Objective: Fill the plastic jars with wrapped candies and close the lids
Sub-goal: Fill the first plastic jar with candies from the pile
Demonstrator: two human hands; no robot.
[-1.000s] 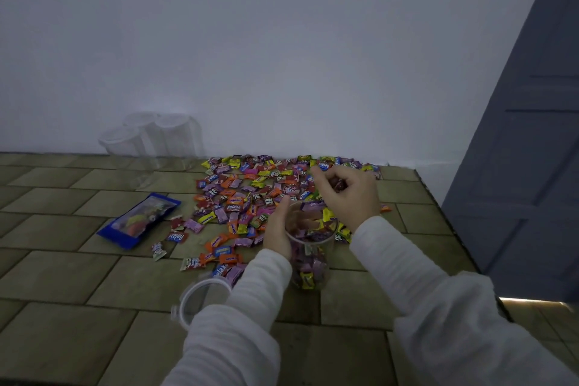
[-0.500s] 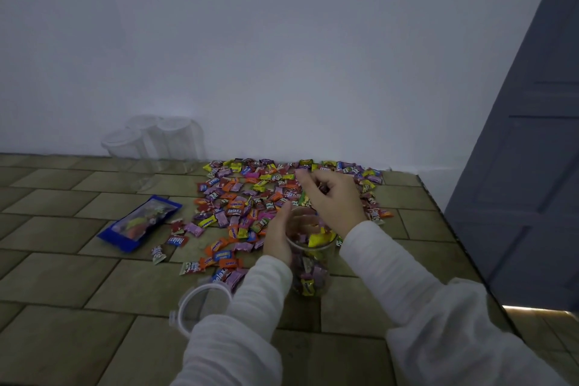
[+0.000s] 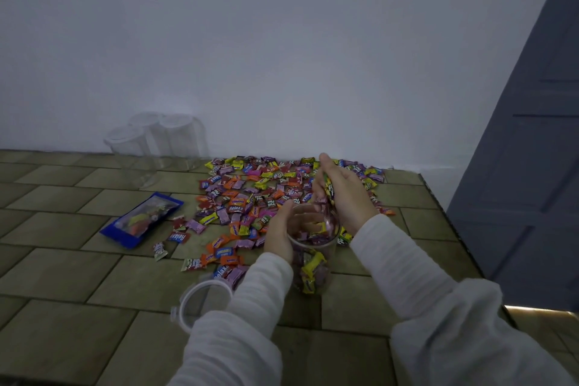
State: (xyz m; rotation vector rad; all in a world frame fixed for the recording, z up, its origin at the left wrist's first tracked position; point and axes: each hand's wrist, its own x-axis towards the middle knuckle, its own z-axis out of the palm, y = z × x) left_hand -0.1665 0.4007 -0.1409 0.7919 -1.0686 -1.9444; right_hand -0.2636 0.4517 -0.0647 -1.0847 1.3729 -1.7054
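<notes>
Near the middle of the tiled table [image 3: 78,260], my left hand [image 3: 279,235] grips the open plastic jar [image 3: 313,260], fingers and thumb curled round its upper wall just below the rim. Upright and partly filled, the jar shows pink and yellow wrappers through its clear side. Right over its mouth, my right hand [image 3: 343,197] holds a small bunch of wrapped candies [image 3: 328,191], fingers curled round them with the thumb raised toward the far side; the lowest sweets hang at the rim. Beyond the jar, toward the wall, the heap of wrapped sweets [image 3: 250,194] lies spread across the tiles in many colours. Just left of my left sleeve on the near side, the jar's clear lid [image 3: 188,307] lies flat on the table. Farther left, a blue packet [image 3: 142,218] rests beside the stray sweets. At the far left by the wall stand three more clear jars [image 3: 156,138], close together, with their lids on.
</notes>
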